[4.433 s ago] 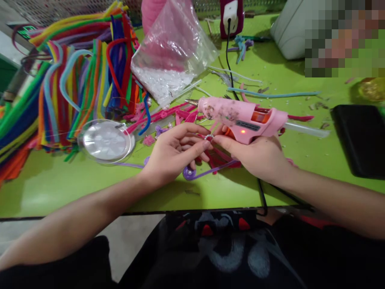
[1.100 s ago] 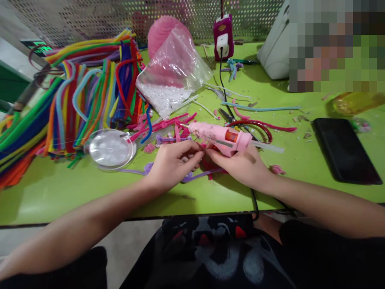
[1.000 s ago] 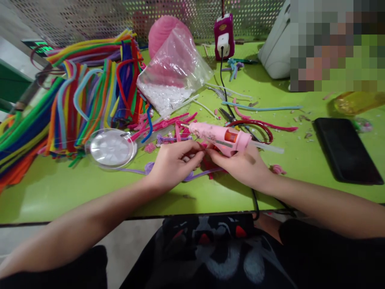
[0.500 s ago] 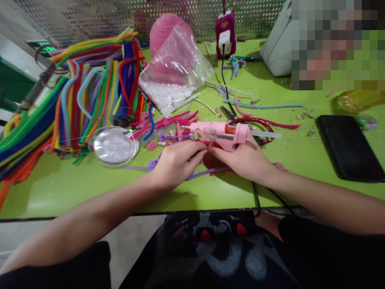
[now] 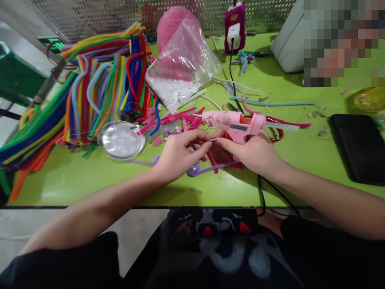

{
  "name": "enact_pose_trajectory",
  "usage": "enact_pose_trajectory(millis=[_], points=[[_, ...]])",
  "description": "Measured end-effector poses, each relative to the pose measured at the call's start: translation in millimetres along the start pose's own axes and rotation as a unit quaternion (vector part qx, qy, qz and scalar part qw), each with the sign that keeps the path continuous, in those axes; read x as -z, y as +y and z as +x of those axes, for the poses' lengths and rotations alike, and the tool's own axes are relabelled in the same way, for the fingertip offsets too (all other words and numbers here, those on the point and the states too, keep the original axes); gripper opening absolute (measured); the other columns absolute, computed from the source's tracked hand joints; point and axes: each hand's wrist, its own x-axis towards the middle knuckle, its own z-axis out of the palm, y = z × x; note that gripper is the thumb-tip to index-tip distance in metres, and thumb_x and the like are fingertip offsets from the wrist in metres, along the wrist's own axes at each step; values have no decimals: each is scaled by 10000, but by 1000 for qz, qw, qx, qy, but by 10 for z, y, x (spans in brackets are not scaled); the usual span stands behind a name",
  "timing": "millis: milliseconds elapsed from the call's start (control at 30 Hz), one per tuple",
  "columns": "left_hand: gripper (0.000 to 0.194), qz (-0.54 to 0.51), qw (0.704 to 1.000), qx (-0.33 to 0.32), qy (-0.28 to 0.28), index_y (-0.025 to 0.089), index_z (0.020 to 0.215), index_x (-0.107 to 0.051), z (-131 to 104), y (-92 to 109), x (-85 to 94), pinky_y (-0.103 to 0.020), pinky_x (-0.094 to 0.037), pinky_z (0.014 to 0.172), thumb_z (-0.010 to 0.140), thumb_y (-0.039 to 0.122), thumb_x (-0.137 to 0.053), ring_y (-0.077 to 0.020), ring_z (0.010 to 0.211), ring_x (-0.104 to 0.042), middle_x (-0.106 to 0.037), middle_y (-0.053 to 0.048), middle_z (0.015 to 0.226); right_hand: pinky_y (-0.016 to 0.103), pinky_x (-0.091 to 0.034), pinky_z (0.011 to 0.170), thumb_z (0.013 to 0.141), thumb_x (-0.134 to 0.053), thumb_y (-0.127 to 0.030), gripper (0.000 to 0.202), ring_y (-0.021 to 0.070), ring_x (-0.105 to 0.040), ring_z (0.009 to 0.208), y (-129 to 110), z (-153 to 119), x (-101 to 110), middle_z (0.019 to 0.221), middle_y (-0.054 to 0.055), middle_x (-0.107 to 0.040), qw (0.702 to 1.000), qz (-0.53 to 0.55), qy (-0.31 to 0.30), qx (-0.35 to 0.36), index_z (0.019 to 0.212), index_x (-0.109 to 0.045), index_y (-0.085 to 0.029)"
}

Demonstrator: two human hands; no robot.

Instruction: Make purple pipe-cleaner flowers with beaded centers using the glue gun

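My right hand (image 5: 260, 154) is wrapped round the handle of a pink glue gun (image 5: 234, 122), whose nozzle points left and whose clear glue stick juts out at the back. My left hand (image 5: 183, 154) is closed in a pinch, facing the right fingertips. Between the two sets of fingertips shows a small pale thing (image 5: 213, 139), too small to name. Below the hands lies a purple pipe cleaner (image 5: 213, 167) with a coiled end. Dark pink pipe cleaner pieces (image 5: 215, 158) lie under the fingers.
A heap of coloured pipe cleaners (image 5: 96, 100) fills the left. Nearby are a clear round spool (image 5: 122, 140), a bag of white beads (image 5: 177, 88) and a pink ball-shaped object (image 5: 177, 28). A purple power socket (image 5: 234, 32) stands behind; a black phone (image 5: 359, 148) lies right.
The view has shifted, so most things sit further right. My hands have drawn slightly apart at the fingertips, and the small pale thing shows between them. The glue gun stays in my right hand.
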Motion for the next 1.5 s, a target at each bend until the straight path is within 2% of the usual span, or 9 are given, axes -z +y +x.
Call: enact_pose_trajectory(millis=[100,200,400,600,733,867,1000,1133,1500], points=[[133,-6,1000,0,8,161,1007,-791,7,1,1,-160,-587,578,971,288,-776,-109,630,-777,-804,-21,799,329,-652,852,916,-766,-297,75,215,-769,827,-10,8,-10,822,23,-774,998,55,-18,-9,883,-782,-232],[139,9,1000,-4,12,156,987,-789,7,4,-3,-169,-572,573,962,292,-775,-111,635,-765,-797,-28,786,335,-666,905,897,-768,-243,13,207,-787,875,-1,16,-28,923,20,-809,997,75,-8,8,893,-781,-244],[115,47,998,-32,25,156,928,-775,4,-27,-17,-186,-551,588,951,267,-755,-115,655,-746,-778,-24,754,360,-655,1041,926,-765,-234,81,222,-806,1037,14,20,-59,1069,33,-833,998,57,-5,25,994,-809,-243],[117,41,999,-27,16,156,934,-767,3,-31,-10,-173,-545,580,960,270,-764,-104,663,-738,-780,-21,791,363,-655,995,940,-768,-322,88,251,-797,975,-9,18,-56,893,50,-792,1000,-1,10,28,922,-791,-239],[132,-25,999,23,-14,155,1014,-775,34,25,19,-144,-549,527,1013,273,-715,-80,584,-704,-739,3,733,342,-644,964,929,-758,-302,76,232,-793,933,17,21,-36,927,38,-803,999,14,19,27,947,-794,-237],[204,-76,994,64,-53,145,1069,-794,65,44,71,-138,-576,523,1062,310,-673,-76,549,-690,-730,-2,698,338,-632,920,929,-746,-329,105,220,-781,871,30,23,-11,819,25,-776,1000,29,5,6,905,-789,-236],[215,-98,989,83,-71,141,1067,-809,82,41,99,-150,-605,538,1001,345,-785,-102,634,-745,-792,-41,810,342,-631,892,914,-749,-360,149,219,-774,873,21,31,-12,873,37,-796,999,33,-1,2,973,-803,-234],[125,-119,988,83,-53,148,1005,-782,101,51,90,-139,-585,486,956,258,-816,-82,524,-700,-748,7,704,364,-645,896,929,-732,-429,221,232,-781,890,21,29,-14,905,47,-805,999,33,2,-3,1012,-817,-243],[91,-132,988,76,-41,176,985,-784,99,58,59,-177,-619,509,909,202,-826,-105,554,-728,-766,13,717,440,-613,1171,941,-705,-395,183,275,-769,1248,26,49,-34,1240,67,-818,1000,5,7,21,1049,-765,-260]])
